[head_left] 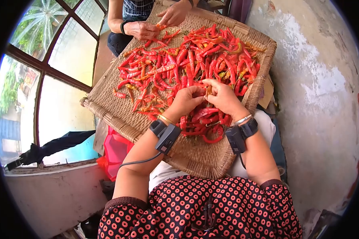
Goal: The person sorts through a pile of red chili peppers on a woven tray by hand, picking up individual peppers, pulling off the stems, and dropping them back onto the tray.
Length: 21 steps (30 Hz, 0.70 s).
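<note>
Over the near part of a heap of red chili peppers, my left hand and my right hand meet with their fingertips pinched together. Between them is a small brownish-orange chili pepper, partly covered by the fingers. Both hands appear to grip it. The heap lies on a woven wicker tray with a thick rim. A smaller pile of red chilies sits below my hands, towards my lap.
Across the tray, another person's hands hold an orange-red chili. A barred window, a folded dark umbrella and a red plastic bag are on the left. A peeling plaster wall stands on the right.
</note>
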Each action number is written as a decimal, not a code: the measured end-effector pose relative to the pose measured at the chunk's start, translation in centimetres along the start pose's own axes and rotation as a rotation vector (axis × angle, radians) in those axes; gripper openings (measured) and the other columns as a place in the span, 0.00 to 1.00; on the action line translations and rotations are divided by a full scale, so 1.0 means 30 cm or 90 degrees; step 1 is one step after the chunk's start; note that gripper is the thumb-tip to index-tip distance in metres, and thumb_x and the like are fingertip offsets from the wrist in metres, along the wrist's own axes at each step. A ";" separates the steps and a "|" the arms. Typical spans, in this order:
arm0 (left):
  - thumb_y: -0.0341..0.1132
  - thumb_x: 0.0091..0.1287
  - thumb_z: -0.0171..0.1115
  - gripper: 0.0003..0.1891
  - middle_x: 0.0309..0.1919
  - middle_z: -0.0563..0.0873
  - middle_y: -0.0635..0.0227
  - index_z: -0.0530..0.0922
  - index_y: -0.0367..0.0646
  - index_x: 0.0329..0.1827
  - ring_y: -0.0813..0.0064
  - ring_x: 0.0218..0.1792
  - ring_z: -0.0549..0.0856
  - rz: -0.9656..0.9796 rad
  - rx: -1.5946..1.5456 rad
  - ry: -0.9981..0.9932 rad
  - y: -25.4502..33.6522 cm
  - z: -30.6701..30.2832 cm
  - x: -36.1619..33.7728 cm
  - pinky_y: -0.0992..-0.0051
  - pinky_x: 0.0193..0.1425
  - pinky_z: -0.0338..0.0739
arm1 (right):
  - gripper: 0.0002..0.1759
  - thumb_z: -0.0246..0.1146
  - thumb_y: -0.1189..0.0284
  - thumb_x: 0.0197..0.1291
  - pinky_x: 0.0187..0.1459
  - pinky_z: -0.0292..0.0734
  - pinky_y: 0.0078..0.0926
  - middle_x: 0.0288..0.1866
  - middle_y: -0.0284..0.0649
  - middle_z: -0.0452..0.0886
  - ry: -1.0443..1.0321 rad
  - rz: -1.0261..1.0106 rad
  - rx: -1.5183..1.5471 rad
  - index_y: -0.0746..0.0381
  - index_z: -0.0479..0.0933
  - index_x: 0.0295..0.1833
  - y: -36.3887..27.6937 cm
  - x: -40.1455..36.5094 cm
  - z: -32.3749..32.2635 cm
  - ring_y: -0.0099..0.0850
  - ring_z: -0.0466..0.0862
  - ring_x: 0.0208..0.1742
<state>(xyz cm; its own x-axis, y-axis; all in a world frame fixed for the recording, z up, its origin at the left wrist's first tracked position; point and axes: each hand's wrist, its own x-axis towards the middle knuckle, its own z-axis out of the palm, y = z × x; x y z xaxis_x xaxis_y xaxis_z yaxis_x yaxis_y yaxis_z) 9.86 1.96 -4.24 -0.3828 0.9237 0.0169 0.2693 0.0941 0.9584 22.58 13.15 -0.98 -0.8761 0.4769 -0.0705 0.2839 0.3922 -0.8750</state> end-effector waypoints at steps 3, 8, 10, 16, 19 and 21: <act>0.29 0.60 0.60 0.10 0.30 0.82 0.70 0.76 0.35 0.42 0.84 0.31 0.79 -0.065 0.027 -0.049 0.055 -0.017 -0.018 0.80 0.34 0.76 | 0.26 0.64 0.75 0.51 0.23 0.65 0.15 0.22 0.28 0.69 -0.020 -0.002 0.231 0.61 0.69 0.57 -0.037 -0.019 -0.010 0.16 0.67 0.21; 0.29 0.61 0.58 0.10 0.31 0.80 0.74 0.75 0.36 0.44 0.86 0.30 0.77 -0.055 -0.168 -0.093 0.055 -0.006 -0.039 0.82 0.34 0.74 | 0.21 0.61 0.74 0.55 0.23 0.66 0.11 0.25 0.28 0.72 -0.039 0.006 0.461 0.66 0.70 0.55 -0.039 -0.022 -0.020 0.14 0.70 0.22; 0.29 0.63 0.55 0.09 0.35 0.80 0.75 0.75 0.37 0.45 0.88 0.34 0.77 -0.058 -0.215 -0.106 0.066 -0.011 -0.044 0.84 0.39 0.74 | 0.20 0.61 0.74 0.55 0.25 0.69 0.11 0.27 0.29 0.73 -0.037 -0.006 0.478 0.66 0.70 0.54 -0.034 -0.020 -0.026 0.15 0.71 0.24; 0.39 0.64 0.57 0.11 0.22 0.75 0.83 0.78 0.40 0.41 0.93 0.19 0.68 -0.084 -0.271 -0.126 0.149 -0.016 -0.062 0.89 0.21 0.59 | 0.20 0.59 0.76 0.56 0.25 0.70 0.12 0.28 0.29 0.73 -0.040 -0.039 0.509 0.65 0.69 0.56 -0.048 -0.028 -0.024 0.15 0.72 0.24; 0.40 0.64 0.58 0.12 0.19 0.73 0.84 0.80 0.40 0.34 0.93 0.21 0.68 -0.103 -0.146 -0.180 0.115 -0.024 -0.065 0.88 0.23 0.61 | 0.19 0.58 0.75 0.56 0.25 0.69 0.11 0.27 0.29 0.73 -0.027 -0.018 0.538 0.65 0.70 0.55 -0.068 -0.041 -0.048 0.15 0.72 0.24; 0.39 0.63 0.59 0.11 0.21 0.75 0.83 0.80 0.39 0.35 0.92 0.22 0.70 -0.114 -0.078 -0.213 0.091 -0.036 -0.064 0.86 0.25 0.65 | 0.17 0.58 0.72 0.55 0.23 0.63 0.06 0.27 0.30 0.75 0.007 -0.007 0.587 0.62 0.72 0.51 -0.047 -0.026 -0.047 0.11 0.69 0.21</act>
<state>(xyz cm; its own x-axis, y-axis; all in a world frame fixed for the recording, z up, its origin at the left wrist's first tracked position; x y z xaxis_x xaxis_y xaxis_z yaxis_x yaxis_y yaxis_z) 10.37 0.05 -1.35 -0.1002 0.9685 -0.2281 0.1093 0.2385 0.9650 23.41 13.32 0.98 -0.8717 0.4864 -0.0595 -0.1514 -0.3829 -0.9113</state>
